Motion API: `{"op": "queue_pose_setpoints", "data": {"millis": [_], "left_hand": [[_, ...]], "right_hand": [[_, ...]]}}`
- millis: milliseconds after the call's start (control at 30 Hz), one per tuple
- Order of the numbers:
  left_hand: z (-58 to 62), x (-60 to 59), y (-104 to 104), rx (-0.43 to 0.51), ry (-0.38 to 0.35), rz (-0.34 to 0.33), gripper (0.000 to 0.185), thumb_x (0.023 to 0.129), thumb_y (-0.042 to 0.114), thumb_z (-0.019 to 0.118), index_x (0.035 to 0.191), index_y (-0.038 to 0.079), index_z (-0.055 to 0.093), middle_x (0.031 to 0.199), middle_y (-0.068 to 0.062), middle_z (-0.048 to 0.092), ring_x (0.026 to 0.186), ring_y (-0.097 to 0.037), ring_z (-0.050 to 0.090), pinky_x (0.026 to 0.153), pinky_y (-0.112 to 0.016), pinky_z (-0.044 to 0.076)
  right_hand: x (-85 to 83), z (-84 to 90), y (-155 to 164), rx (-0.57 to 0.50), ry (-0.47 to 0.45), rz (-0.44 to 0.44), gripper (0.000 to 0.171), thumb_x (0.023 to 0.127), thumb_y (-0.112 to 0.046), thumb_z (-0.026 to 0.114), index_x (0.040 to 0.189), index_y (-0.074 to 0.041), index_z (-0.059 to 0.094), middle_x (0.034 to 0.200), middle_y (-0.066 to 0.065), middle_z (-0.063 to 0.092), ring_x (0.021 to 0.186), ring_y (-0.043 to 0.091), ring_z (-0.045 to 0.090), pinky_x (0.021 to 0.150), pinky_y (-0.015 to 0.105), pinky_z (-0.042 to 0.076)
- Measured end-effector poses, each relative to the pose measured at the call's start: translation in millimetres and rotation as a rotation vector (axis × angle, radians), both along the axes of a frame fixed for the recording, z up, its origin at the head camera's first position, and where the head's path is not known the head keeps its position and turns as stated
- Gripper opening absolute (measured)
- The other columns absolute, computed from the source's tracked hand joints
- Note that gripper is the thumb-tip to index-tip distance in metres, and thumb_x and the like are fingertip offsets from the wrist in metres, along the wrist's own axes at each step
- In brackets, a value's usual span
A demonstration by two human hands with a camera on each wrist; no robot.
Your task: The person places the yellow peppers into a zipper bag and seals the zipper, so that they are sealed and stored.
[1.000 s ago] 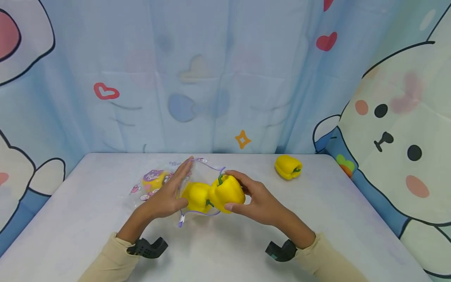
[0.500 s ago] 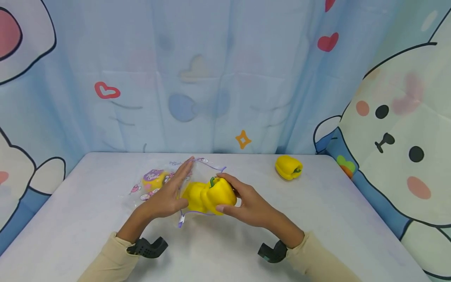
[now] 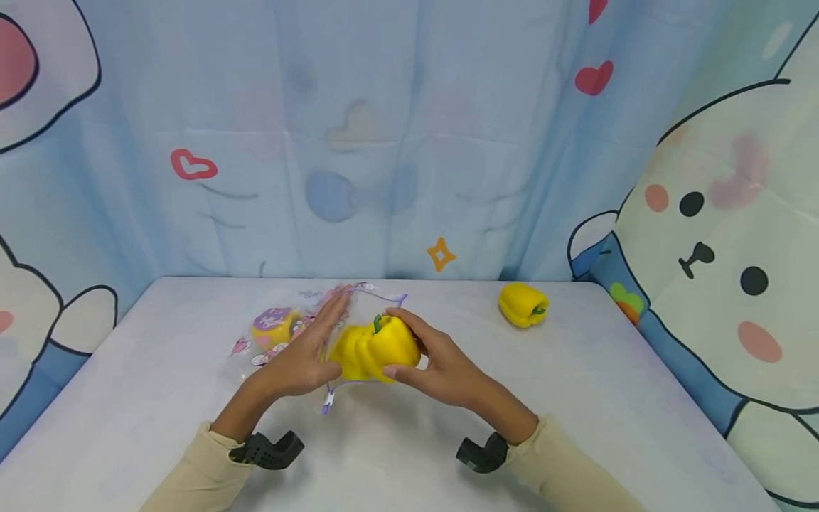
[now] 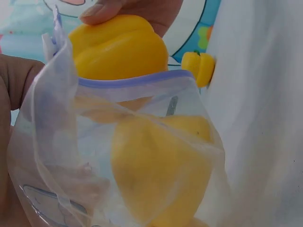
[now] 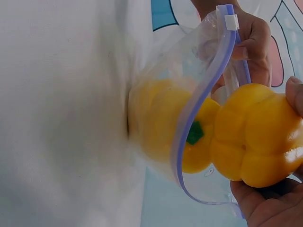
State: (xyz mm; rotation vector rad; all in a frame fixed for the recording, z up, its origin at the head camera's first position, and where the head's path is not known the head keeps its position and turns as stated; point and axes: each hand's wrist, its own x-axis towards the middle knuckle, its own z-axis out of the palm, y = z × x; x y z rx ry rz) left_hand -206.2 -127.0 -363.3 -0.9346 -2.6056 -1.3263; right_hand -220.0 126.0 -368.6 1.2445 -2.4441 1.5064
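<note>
My left hand [image 3: 301, 363] holds the mouth of a clear zip bag [image 4: 90, 142] with a purple zip edge; its fingers lie along the bag. One yellow bell pepper [image 3: 348, 352] is inside near the opening, its green stem [image 5: 194, 133] towards the mouth. My right hand [image 3: 444, 366] grips another yellow bell pepper [image 3: 399, 341] between thumb and fingers, at the bag's mouth. In the right wrist view this pepper is mostly outside the purple rim, close against the one inside. Further left, a yellow shape [image 3: 275, 328] shows through the printed bag.
A third loose yellow bell pepper [image 3: 523, 304] lies at the back right of the white table [image 3: 576, 398]. Behind the table hangs a blue curtain [image 3: 384, 142] with cartoon prints. Both wrists wear dark camera mounts.
My right hand has moved left with its pepper, which now covers more of the pepper in the bag. My left hand stays put; the bag has shifted slightly left.
</note>
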Motion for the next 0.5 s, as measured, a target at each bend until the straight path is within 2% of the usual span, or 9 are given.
{"op": "queue_pose_setpoints", "data": {"millis": [267, 500], "left_hand": [[0.3, 0.0, -1.5, 0.010, -0.013, -0.003, 0.100, 0.072, 0.006, 0.062, 0.157, 0.007, 0.007, 0.163, -0.004, -0.001, 0.146, -0.030, 0.014, 0.111, -0.059, 0.015], [0.9, -0.7, -2.6, 0.010, -0.011, 0.005, 0.099, 0.072, 0.008, 0.060, 0.157, 0.008, 0.009, 0.163, -0.005, 0.000, 0.148, -0.027, 0.002, 0.111, -0.060, 0.012]], "right_hand": [[-6.4, -5.0, -4.4, -0.048, -0.026, -0.007, 0.072, 0.089, -0.019, 0.070, 0.150, -0.018, 0.032, 0.138, 0.002, 0.048, 0.108, 0.017, 0.057, 0.094, 0.031, 0.050], [-7.6, -1.1, -5.0, -0.119, -0.005, -0.013, 0.073, 0.089, -0.011, 0.069, 0.150, -0.012, 0.029, 0.143, 0.005, 0.043, 0.114, 0.020, 0.055, 0.097, 0.032, 0.048]]}}
